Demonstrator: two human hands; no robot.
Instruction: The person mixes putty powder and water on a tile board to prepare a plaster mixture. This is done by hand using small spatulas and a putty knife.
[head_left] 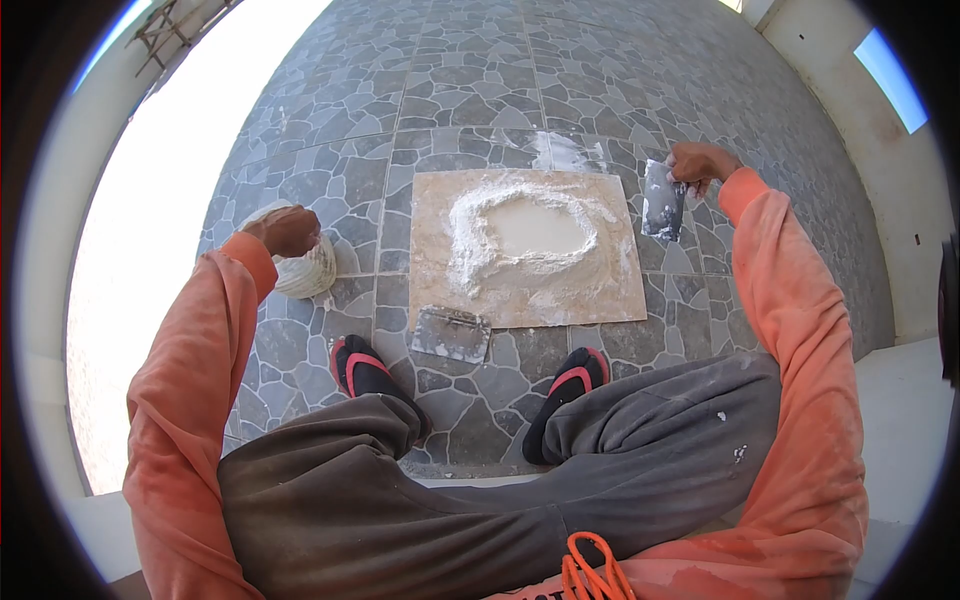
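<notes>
My right hand [703, 165] is closed around a putty knife [662, 203], its wide metal blade pointing down and smeared with white. To the left, my left hand [288, 232] is closed at the top of a rounded, whitish container [308, 270]; its fingers are partly hidden. Between my hands a tan board [428, 235] lies flat on the floor. On it, a ring of white powder [470, 235] surrounds a pool of pale, smooth liquid [540, 230]. A second flat metal scraper [450, 335], spotted with white, rests at the board's near left corner.
Grey stone-patterned tiles [480, 100] make up the floor. White powder [568, 152] is spilled just past the board's far edge. My feet, in black and pink footwear [375, 370], stand near the board. A pale wall [840, 110] runs along the right.
</notes>
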